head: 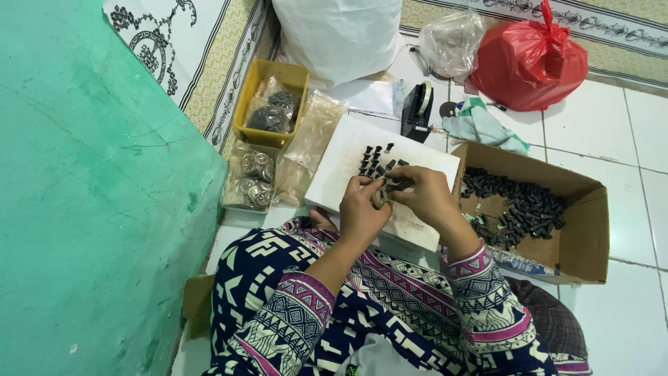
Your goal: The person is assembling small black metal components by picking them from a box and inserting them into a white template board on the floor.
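Head view, 2 hands over a white board [334, 167] on the floor. Left hand [362, 209]: fingers curled, tips pressed together around a small dark part [381, 198]; the part is mostly hidden, so its exact shape cannot be told. Right hand [421, 195]: thumb and forefinger pinched on the same small part from the other side, so the fingertips of both hands meet. Just beyond the fingertips, a cluster of small black cylindrical pieces [376, 159] stands on the board. To the right of the right hand's fingers, an open cardboard box [591, 230] holds a heap of similar black pieces [518, 209]. Left of the left fingers, well apart: clear bags of round metal parts [252, 182] and a yellow tub [250, 87]. Beyond the board: black tape dispenser [417, 111], red plastic bag [529, 63].
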